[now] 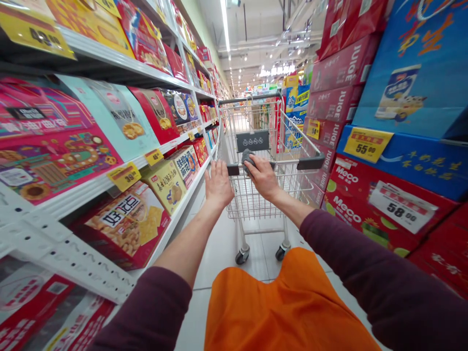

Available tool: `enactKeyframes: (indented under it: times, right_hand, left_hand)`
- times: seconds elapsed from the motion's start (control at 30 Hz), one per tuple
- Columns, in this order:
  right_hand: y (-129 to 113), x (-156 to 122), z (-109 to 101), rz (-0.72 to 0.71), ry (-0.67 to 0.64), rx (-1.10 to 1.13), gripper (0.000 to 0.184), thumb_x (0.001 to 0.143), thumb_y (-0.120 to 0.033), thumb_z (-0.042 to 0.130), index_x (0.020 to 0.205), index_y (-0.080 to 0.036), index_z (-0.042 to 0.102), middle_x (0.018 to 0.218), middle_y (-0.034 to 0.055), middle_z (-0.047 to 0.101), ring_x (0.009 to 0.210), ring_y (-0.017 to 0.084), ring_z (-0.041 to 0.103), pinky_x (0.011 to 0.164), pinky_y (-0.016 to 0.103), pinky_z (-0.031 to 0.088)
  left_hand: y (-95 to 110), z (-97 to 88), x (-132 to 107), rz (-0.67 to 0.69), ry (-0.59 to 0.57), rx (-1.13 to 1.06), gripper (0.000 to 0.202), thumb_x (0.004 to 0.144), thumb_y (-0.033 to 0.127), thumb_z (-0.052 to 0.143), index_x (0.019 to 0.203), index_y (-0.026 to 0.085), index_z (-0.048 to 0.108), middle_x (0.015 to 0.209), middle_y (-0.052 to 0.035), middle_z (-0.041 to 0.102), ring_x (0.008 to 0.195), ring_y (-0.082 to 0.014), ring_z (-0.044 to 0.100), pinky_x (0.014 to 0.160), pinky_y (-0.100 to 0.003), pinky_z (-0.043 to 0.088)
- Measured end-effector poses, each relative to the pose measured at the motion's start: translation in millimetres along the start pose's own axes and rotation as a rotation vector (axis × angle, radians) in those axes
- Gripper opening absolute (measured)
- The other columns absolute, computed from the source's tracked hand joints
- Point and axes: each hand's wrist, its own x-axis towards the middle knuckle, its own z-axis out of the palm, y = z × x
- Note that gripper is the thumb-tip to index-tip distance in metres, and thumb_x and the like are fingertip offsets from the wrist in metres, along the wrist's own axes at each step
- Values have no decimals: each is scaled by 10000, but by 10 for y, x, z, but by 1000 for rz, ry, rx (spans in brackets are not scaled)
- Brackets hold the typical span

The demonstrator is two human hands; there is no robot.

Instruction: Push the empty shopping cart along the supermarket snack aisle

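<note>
Supermarket shelves [109, 56] stand at frame left; left hand [218, 184] is open at the cart handle [309, 163], right hand [263, 176] closes over gray cloth [247, 161].

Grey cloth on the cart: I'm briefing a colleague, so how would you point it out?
In the supermarket aisle, find the wire shopping cart. On its handle, the grey cloth sits under the right hand, while the left hand holds nothing.
</note>
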Motion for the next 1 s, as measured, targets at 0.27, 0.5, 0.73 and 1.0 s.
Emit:
enactKeyframes:
  times: [0.27,0.5,0.73,1.0]
  right_hand:
    - [-417,191,235,-107,-44,15,355,959,-189,435,1248,-217,640,1393,77,553,1290,246,472,1119,438,387]
    - [68,42,-15,-109,-28,-19,365,954,-166,409,1212,-219,663,1353,89,579,1234,244,506,1087,431,411]
    - [182,-104,-119,-81,-32,5,448,892,-140,415,1309,-180,574,1432,114,502,1337,259,421,1128,500,345]
    - [69,-181,-223,-130,-70,117,550,775,-165,436,1314,-80,502,1462,185,455,1393,275,357,1135,538,261]
  left_hand:
    - [-32,-108,-27,-6,-81,69,767,780,173,501,1485,24,239,1585,-188,228,1481,-286,180,1185,-483,225]
    - [-101,-172,-32,51,-93,112,766,790,188,527,1487,50,241,1582,-172,252,1477,-285,200,1180,-529,224]
    - [116,-257,47,179,40,-79,810,742,184,579,1473,59,253,1585,-195,235,1467,-304,220,1193,-526,190]
    - [437,-188,263,343,-63,-242,822,760,256,585,1478,52,240,1566,-193,289,1458,-295,247,1186,-499,216]
